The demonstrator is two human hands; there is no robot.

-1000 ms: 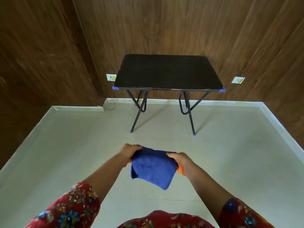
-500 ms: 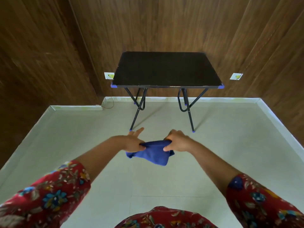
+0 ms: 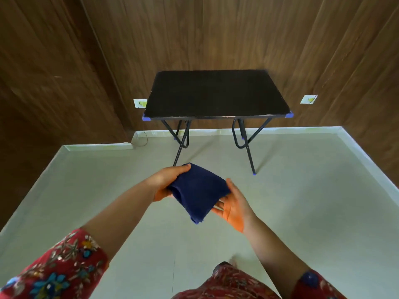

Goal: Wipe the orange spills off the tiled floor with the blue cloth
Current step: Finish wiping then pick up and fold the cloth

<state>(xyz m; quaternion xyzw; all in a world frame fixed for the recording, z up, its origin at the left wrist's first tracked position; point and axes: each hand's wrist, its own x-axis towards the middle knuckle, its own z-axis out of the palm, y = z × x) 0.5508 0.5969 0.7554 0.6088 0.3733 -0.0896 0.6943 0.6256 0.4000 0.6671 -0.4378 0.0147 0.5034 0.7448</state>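
The cloth (image 3: 198,193) is held in the air at the centre of the view, above the floor (image 3: 302,201) and not touching it. It is folded into a thick pad, dark blue, with a napped, fuzzy surface and one corner hanging at 6 o'clock.

Grip: the left hand (image 3: 168,183) clasps the 9 o'clock edge, with a digit curled over the top. The right hand (image 3: 234,207) lies palm up at 4 o'clock, its fingers straight beneath the pad, supporting rather than pinching it.

Handling, as judged: light, soft and limp. It will sag wherever it is unsupported and will unfold if taken by a single layer. Take hold across the full folded thickness, or press flat from above.

The floor is pale, smooth tile with thin joints; no orange mark shows on the part in view. An orange stain (image 3: 236,223) marks the heel of each palm. At 12 o'clock stands a folding table (image 3: 216,93) with a matte black top and thin metal legs, against a wood-grain wall (image 3: 216,29).
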